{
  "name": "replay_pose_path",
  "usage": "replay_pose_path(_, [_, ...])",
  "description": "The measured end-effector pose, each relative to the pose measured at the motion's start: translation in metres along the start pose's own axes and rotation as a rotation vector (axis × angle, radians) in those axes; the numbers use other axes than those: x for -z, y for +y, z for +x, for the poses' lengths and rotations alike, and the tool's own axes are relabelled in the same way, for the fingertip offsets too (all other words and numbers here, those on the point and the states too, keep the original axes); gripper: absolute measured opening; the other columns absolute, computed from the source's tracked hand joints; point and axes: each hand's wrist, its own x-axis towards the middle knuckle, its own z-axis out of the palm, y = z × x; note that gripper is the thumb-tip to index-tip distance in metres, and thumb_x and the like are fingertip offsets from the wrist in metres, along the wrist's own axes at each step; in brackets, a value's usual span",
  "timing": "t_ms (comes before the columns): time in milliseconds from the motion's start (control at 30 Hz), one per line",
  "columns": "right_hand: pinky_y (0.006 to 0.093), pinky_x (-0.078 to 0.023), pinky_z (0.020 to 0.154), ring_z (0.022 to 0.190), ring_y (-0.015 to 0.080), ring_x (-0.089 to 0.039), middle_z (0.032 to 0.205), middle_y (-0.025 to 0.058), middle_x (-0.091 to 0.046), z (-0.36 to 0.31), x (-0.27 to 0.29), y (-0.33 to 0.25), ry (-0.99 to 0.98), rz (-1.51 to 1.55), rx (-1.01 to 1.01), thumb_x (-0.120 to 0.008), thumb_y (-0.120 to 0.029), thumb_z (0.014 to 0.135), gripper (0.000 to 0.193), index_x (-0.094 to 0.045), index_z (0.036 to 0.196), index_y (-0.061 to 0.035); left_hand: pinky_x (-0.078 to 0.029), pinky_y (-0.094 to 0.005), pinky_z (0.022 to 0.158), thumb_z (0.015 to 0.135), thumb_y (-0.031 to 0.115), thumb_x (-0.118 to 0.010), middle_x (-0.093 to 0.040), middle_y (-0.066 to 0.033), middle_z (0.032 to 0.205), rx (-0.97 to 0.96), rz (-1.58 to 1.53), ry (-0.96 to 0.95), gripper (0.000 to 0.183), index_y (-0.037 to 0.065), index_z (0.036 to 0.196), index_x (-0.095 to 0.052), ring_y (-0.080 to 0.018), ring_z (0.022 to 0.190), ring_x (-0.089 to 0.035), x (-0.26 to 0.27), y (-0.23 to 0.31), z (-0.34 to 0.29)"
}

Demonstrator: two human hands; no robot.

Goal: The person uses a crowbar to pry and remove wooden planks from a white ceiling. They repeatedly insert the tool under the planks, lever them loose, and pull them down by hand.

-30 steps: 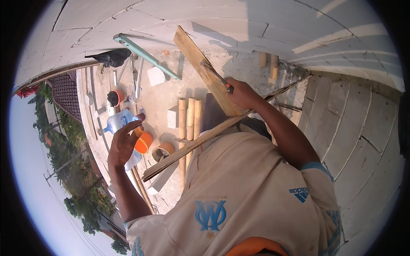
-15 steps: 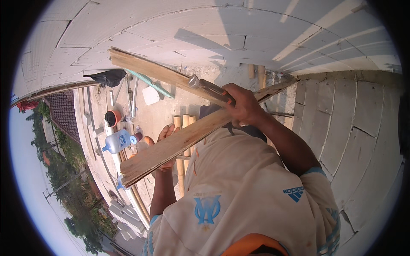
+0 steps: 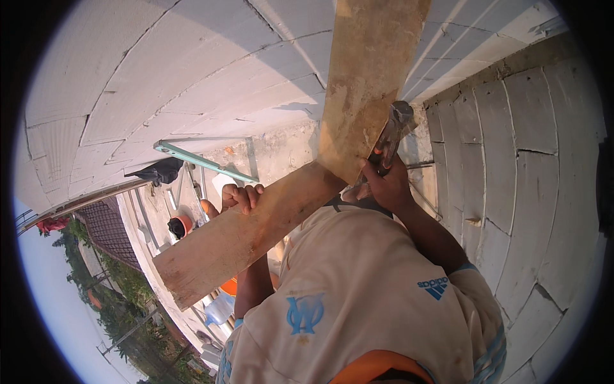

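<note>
Two flat wooden boards meet at an angle in front of my chest. The lower board (image 3: 224, 253) slants down to the left, and the upper board (image 3: 368, 77) rises toward the white block wall. My left hand (image 3: 242, 197) is closed on the lower board, its fingers curled over the far edge and the palm hidden behind the wood. Just right of the joint, my right hand (image 3: 389, 185) is wrapped round a hammer (image 3: 401, 114), its head pointing up beside the upper board. That hand also lies against the boards; part of its grip is hidden.
A teal spirit level (image 3: 204, 161) leans at the foot of the white block wall (image 3: 192, 83). Black plastic (image 3: 160, 171), an orange bucket (image 3: 181, 224) and a clear blue water jug (image 3: 220, 308) are on the left. Another block wall (image 3: 531, 166) stands close on the right. Beyond the left edge lie trees.
The joined boards have turned, with the upper one swung upward and their broad faces now toward me. My left hand has risen to the lower board's far edge. The hammer has turned with my right hand.
</note>
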Motion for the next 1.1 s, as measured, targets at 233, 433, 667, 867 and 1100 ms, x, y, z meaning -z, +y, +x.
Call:
replay_pose_path(233, [0.0282, -0.051, 0.079, 0.086, 0.0161, -0.063, 0.100, 0.0073, -0.062, -0.003, 0.122, 0.069, 0.570, 0.737, -0.096, -0.067, -0.007, 0.089, 0.035, -0.052, 0.120, -0.0009, -0.036, -0.0399, 0.094, 0.098, 0.068, -0.029, -0.052, -0.0059, 0.059, 0.127, 0.073, -0.257, 0.073, 0.004, 0.109, -0.063, -0.0201, 0.072, -0.048, -0.001, 0.005, 0.040])
replay_pose_path(433, [0.0349, -0.053, 0.072, 0.074, 0.0203, -0.063, 0.089, 0.0068, -0.061, -0.026, 0.160, 0.115, 0.603, 0.720, -0.161, -0.064, -0.005, 0.092, 0.019, -0.053, 0.107, -0.0045, -0.033, -0.0392, 0.093, 0.097, 0.068, -0.031, -0.057, -0.0080, 0.065, 0.227, 0.075, -0.310, 0.072, 0.004, 0.110, -0.062, -0.0196, 0.071, -0.048, 0.016, 0.024, 0.069])
replay_pose_path(667, [0.0316, -0.049, 0.069, 0.076, 0.0152, -0.059, 0.090, 0.0055, -0.060, -0.042, 0.161, 0.072, 0.784, 0.281, 0.056, -0.065, -0.007, 0.092, 0.024, -0.050, 0.110, -0.0006, -0.035, -0.0377, 0.087, 0.098, 0.063, -0.032, -0.053, -0.0067, 0.060, 0.225, 0.114, -0.387, 0.070, 0.004, 0.122, -0.061, -0.0194, 0.069, -0.047, 0.030, 0.055, 0.080])
replay_pose_path(867, [0.0312, -0.049, 0.074, 0.080, 0.0153, -0.059, 0.090, 0.0056, -0.060, -0.081, 0.182, 0.092, 0.904, -0.208, -0.143, -0.060, -0.005, 0.095, 0.016, -0.054, 0.110, -0.0027, -0.035, -0.0365, 0.082, 0.098, 0.062, -0.033, -0.053, -0.0067, 0.061, 0.188, 0.157, -0.420, 0.069, 0.004, 0.125, -0.060, -0.0190, 0.069, -0.046, 0.059, 0.077, 0.079])
replay_pose_path(1100, [0.0447, -0.051, 0.072, 0.081, 0.0370, -0.067, 0.088, 0.0216, -0.066, -0.200, 0.205, 0.176, 0.818, -0.647, -0.284, -0.055, -0.008, 0.095, 0.016, -0.056, 0.110, -0.0021, -0.039, -0.0391, 0.078, 0.098, 0.057, -0.033, -0.057, -0.0099, 0.069, 0.139, 0.072, -0.373, 0.068, 0.000, 0.121, -0.060, -0.0220, 0.072, -0.050, 0.067, 0.071, 0.089])
